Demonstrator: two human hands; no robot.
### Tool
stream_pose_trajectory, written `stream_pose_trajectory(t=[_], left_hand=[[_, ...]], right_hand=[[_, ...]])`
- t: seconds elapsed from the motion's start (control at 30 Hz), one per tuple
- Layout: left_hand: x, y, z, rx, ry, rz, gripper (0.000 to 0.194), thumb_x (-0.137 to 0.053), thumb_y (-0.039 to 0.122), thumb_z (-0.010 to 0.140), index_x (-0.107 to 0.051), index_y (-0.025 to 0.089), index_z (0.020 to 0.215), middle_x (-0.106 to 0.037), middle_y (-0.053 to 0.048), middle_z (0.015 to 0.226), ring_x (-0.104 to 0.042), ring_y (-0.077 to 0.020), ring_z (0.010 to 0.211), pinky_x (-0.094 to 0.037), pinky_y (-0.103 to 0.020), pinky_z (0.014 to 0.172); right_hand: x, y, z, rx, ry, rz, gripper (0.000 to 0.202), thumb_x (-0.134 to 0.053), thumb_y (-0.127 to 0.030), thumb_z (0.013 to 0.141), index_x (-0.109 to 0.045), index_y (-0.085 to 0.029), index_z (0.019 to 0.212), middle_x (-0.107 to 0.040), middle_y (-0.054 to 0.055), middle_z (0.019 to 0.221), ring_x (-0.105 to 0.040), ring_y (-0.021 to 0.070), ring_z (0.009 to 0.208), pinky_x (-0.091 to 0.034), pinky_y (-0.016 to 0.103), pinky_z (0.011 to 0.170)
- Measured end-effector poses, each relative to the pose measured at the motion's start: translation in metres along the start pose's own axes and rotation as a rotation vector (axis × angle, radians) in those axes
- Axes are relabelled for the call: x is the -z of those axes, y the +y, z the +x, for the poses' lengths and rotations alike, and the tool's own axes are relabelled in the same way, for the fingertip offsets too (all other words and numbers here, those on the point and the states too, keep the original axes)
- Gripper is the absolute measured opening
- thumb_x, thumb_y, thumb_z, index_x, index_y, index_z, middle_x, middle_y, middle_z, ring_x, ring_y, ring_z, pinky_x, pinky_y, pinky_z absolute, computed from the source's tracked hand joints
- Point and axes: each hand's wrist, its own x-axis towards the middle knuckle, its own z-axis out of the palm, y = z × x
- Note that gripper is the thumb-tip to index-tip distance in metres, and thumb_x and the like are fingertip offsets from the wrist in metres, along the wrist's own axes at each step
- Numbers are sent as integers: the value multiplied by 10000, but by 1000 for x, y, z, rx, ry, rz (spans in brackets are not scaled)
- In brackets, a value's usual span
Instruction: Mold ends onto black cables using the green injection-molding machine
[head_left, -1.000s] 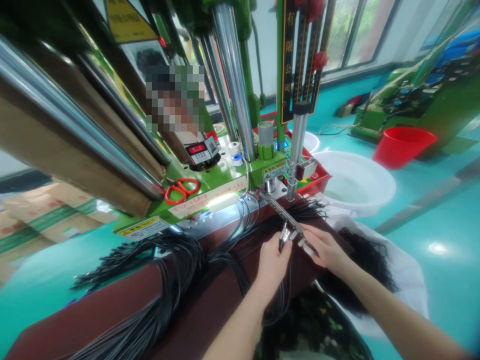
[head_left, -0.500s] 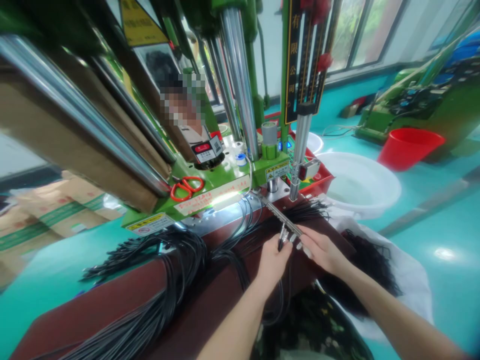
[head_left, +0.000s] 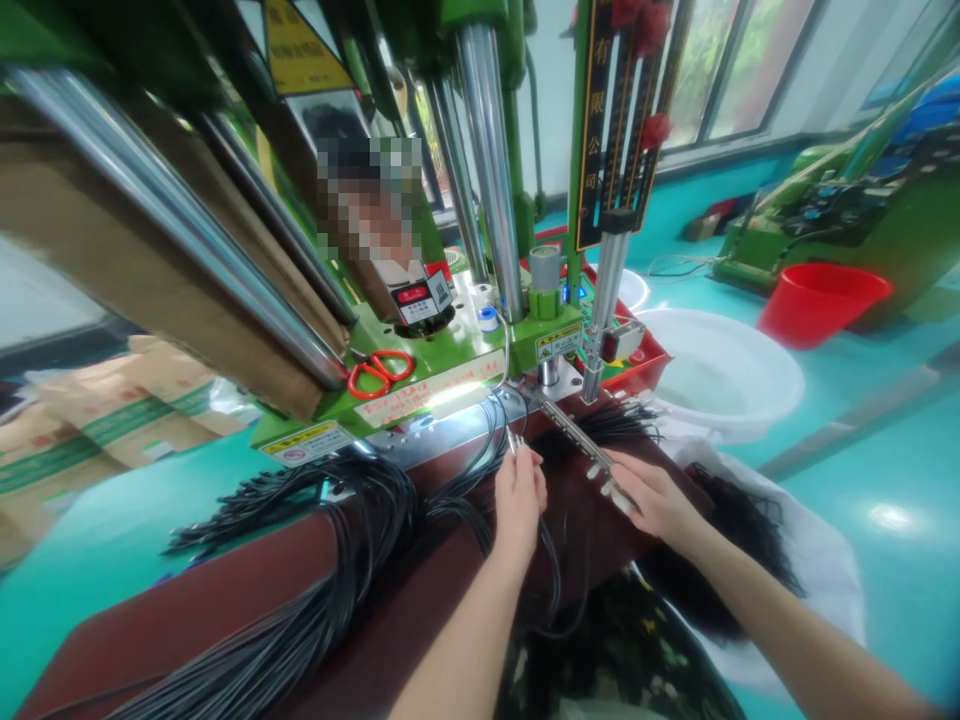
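My right hand (head_left: 651, 497) is closed on the near end of a long, narrow metal mold bar (head_left: 571, 430). Small pale pieces sit along the bar by my fingers, and its far end reaches the press's metal plate. To its left, my left hand (head_left: 519, 490) is closed around a slim silver-tipped piece (head_left: 512, 440), whose kind I cannot make out. That tip points up toward the press, close to thin black cables (head_left: 489, 430) that hang over the table edge. Most of the piece is hidden by my fingers.
A green press (head_left: 450, 360) with steel columns stands in front, with red-handled scissors (head_left: 380, 373) on it. Bundled black cables (head_left: 352, 540) lie across the brown table (head_left: 247, 570). At right are a white tub (head_left: 720, 370) and a red bucket (head_left: 821, 300). A person's reflection shows behind the columns.
My left hand has moved left and up, away from the metal bar, with the slim silver-tipped piece in it. My right hand stays on the bar, slightly lower right.
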Motion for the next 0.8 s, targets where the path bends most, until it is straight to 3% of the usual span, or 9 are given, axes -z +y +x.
stream_pose_trajectory(t=[0.2, 0.33, 0.5, 0.7, 0.8], left_hand=[[-5, -14, -3, 41, -138, 73, 306, -575, 456, 698, -430, 186, 681, -352, 103, 430, -281, -34, 353, -227, -162, 370], [-4, -17, -3, 19, -137, 133, 289, -636, 414, 642, -497, 161, 634, -396, 77, 440, -320, -42, 391, -256, -181, 403], [-2, -17, -2, 13, -104, 153, 287, -661, 403, 612, -528, 149, 594, -426, 61, 450, -334, -49, 410, -263, -188, 415], [-2, -16, -4, -8, -85, 180, 289, -654, 409, 621, -534, 148, 596, -447, 50, 466, -367, -63, 432, -288, -195, 435], [-1, -10, -4, -77, -105, 261, 277, -611, 401, 677, -525, 151, 598, -449, 47, 481, -379, -68, 452, -312, -203, 465]], right_hand=[[2, -8, -1, -105, -53, 7, 582, -549, -550, 771, -577, -109, 1149, -600, 84, 764, -476, 116, 528, -317, 185, 370], [2, -13, -3, -147, -74, 13, 568, -553, -542, 775, -575, -122, 1156, -587, 73, 760, -454, 101, 530, -284, 168, 367], [1, -15, -4, -160, -86, 24, 555, -548, -527, 784, -561, -130, 1172, -598, 77, 803, -484, 110, 555, -320, 168, 381], [2, -12, -3, 9, -153, -204, 483, -501, -468, 830, -548, -166, 1205, -578, 35, 621, -546, 173, 586, -449, 246, 483], [2, -11, -2, 11, -164, -197, 470, -487, -459, 845, -548, -160, 1201, -596, 46, 662, -563, 188, 639, -463, 261, 527]])
